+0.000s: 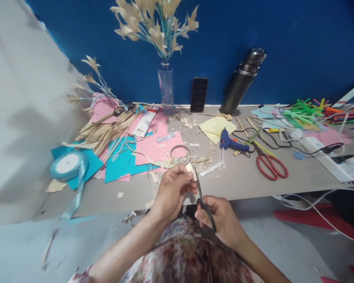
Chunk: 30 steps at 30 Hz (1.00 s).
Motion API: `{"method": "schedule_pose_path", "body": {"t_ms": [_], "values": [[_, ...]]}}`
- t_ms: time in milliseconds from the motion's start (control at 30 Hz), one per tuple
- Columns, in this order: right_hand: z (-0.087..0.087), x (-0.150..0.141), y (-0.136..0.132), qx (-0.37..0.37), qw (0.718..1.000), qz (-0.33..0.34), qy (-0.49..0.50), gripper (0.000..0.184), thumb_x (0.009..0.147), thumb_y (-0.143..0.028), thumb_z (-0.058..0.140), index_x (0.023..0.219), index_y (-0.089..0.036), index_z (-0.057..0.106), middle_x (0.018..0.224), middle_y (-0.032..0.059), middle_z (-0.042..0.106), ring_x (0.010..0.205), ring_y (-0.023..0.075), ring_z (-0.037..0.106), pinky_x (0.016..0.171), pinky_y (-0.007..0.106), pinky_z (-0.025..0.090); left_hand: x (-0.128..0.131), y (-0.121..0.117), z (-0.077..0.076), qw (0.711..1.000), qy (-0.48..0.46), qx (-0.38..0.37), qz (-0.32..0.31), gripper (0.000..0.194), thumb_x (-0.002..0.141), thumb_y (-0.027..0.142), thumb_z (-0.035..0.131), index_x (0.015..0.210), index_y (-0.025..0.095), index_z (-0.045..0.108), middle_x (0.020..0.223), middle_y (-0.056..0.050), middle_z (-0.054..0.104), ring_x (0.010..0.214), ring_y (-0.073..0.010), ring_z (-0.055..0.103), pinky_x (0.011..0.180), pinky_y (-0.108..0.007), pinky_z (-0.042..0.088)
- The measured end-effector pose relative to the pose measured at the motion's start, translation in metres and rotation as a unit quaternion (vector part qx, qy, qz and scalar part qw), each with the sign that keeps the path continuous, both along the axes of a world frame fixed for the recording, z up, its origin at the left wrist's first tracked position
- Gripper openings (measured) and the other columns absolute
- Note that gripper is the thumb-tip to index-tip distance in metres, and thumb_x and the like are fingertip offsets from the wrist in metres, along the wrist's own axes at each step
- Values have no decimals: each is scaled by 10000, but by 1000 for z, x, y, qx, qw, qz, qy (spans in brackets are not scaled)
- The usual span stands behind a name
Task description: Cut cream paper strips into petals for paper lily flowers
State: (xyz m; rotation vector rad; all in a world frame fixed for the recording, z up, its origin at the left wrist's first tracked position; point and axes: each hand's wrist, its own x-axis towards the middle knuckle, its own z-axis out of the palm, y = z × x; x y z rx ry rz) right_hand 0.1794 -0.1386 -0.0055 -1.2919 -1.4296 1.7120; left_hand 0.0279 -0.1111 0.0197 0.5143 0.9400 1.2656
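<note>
Near the table's front edge, my left hand pinches a small cream-coloured piece that looks like dried husk. My right hand grips black-handled scissors, their blades pointing up and away from me beside the left fingertips. The blades lie close along the right side of the cream piece; whether they touch it I cannot tell. Just beyond my hands is a roll of tape lying flat among husk scraps. The lower part of the cream piece is hidden by my left fingers.
Dried husk strips lie over pink and blue paper sheets. A blue ribbon roll is at left, a glue gun and red-handled scissors at right. A glass vase, phone and flask stand by the wall.
</note>
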Motion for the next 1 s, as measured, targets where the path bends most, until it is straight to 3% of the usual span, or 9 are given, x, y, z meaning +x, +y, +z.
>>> {"method": "schedule_pose_path", "body": {"t_ms": [167, 333, 433, 500, 600, 767, 867, 933, 1000], "values": [[-1, -2, -1, -10, 1000, -19, -1, 431, 678, -547, 776, 604, -179, 565, 484, -14, 586, 457, 120, 507, 461, 219, 402, -1, 0, 0, 999, -32, -6, -7, 227, 708, 224, 763, 691, 164, 544, 600, 12, 610, 541, -99, 555, 569, -223, 455], [9, -5, 8, 110, 977, -185, -1, 245, 705, -371, 752, 817, -187, 636, 711, 23, 693, 606, 165, 638, 556, 248, 518, 7, -6, -8, 992, -114, -46, -28, 233, 694, 210, 793, 700, 155, 567, 628, 25, 582, 580, -82, 524, 610, -213, 438], [17, -6, 14, 163, 959, -231, -9, 168, 708, -292, 717, 815, -205, 621, 701, 15, 692, 623, 179, 663, 578, 264, 549, 12, -11, -12, 987, -141, -54, -61, 194, 699, 201, 790, 722, 144, 606, 674, 9, 600, 593, -74, 505, 636, -216, 437], [22, -3, 17, 169, 961, -220, 0, 138, 719, -274, 693, 806, -208, 608, 673, 5, 682, 591, 170, 654, 567, 262, 548, 12, -12, -12, 985, -141, -46, -91, 159, 710, 209, 772, 758, 141, 636, 693, -5, 605, 611, -86, 516, 630, -218, 428], [30, 8, 20, 133, 983, -126, 26, 159, 710, -282, 698, 804, -196, 602, 663, 2, 671, 575, 161, 639, 548, 251, 526, 5, -10, -10, 983, -109, -22, -145, 172, 725, 286, 744, 760, 143, 656, 701, -32, 616, 628, -127, 553, 600, -240, 414], [39, 28, 32, 75, 997, 0, 16, 177, 660, -245, 726, 790, -172, 631, 668, -23, 623, 557, 114, 550, 519, 208, 445, -9, -8, -11, 976, 42, 23, -211, 185, 688, 264, 791, 656, 139, 658, 604, -33, 618, 582, -131, 548, 614, -253, 403], [37, 32, 38, 95, 994, -57, 9, 186, 693, -282, 739, 812, -173, 645, 688, -21, 614, 570, 114, 523, 518, 209, 418, -9, -8, -11, 976, 70, 29, -203, 203, 699, 280, 808, 680, 137, 666, 637, -42, 648, 612, -140, 573, 640, -260, 420], [32, 29, 37, 124, 985, -118, 15, 221, 746, -356, 741, 834, -180, 641, 696, -18, 601, 580, 115, 499, 520, 210, 399, -5, -9, -9, 987, 45, 21, -153, 211, 715, 291, 806, 700, 146, 653, 649, -30, 645, 617, -129, 570, 640, -249, 424], [26, 22, 31, 136, 984, -111, 27, 311, 799, -479, 707, 853, -182, 631, 693, -15, 584, 563, 112, 455, 509, 217, 374, -1, -8, -7, 996, 10, 14, -89, 216, 731, 293, 796, 705, 157, 630, 651, -11, 629, 624, -116, 561, 646, -234, 429]]}}
